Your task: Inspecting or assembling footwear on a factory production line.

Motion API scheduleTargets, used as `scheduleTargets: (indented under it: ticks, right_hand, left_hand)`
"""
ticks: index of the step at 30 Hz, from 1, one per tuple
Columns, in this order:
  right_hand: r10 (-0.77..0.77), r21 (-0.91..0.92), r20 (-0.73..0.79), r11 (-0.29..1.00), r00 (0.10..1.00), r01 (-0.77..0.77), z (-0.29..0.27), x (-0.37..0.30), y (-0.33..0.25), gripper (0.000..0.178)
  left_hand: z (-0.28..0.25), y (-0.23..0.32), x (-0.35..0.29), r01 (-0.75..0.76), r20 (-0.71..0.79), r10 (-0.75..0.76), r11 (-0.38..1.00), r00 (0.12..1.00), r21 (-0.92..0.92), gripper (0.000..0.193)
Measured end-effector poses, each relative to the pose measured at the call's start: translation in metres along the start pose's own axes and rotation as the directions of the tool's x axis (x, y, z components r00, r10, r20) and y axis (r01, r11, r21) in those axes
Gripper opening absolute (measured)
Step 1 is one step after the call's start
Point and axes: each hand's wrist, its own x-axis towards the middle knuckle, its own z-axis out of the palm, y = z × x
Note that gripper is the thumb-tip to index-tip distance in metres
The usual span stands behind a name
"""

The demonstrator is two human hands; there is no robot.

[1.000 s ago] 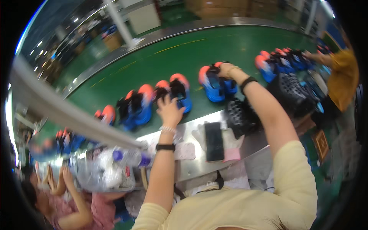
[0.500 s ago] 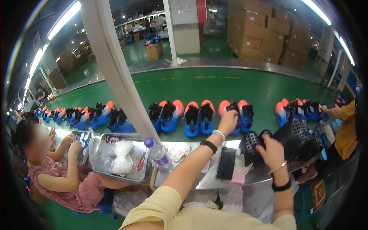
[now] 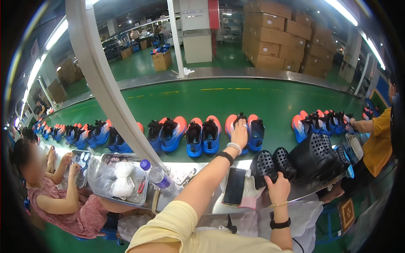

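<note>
Nearest, the right hand (image 3: 279, 190), fingers curled, touches the heel end of a black perforated clog (image 3: 265, 162), whose toe points away; whether it grips cannot be told. A dark phone (image 3: 233, 187) lies to its left on the metal ledge (image 3: 216, 205). Beyond, the left hand (image 3: 239, 135) reaches onto a blue-and-coral sneaker (image 3: 230, 123), fingers close together; its grip is hidden. The sneaker sits on the green surface (image 3: 202, 95), long axis running away from the person, coral toe farthest. Stacked cartons (image 3: 270, 36) stand far behind.
</note>
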Motion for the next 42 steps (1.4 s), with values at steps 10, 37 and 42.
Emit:
scheduleTargets:
  ticks: [10, 37, 42]
  right_hand:
    - [-0.030, -0.042, 0.028, 0.999, 0.999, 0.031, -0.001, 0.004, -0.005, 0.054]
    - [0.039, -0.055, 0.592, 0.998, 0.805, -0.009, 0.117, 0.209, -0.170, 0.038]
    - [-0.082, -0.140, 0.368, 0.980, 0.926, 0.142, 0.165, 0.183, -0.172, 0.028]
  left_hand:
    - [0.012, -0.035, -0.001, 0.004, 0.224, 0.004, 0.999, 0.974, -0.036, 0.064]
    - [-0.042, -0.025, -0.080, 0.414, 0.219, -0.352, 0.743, 0.910, -0.525, 0.045]
    - [-0.042, -0.038, -0.084, 0.395, 0.290, -0.291, 0.813, 0.912, -0.428, 0.054]
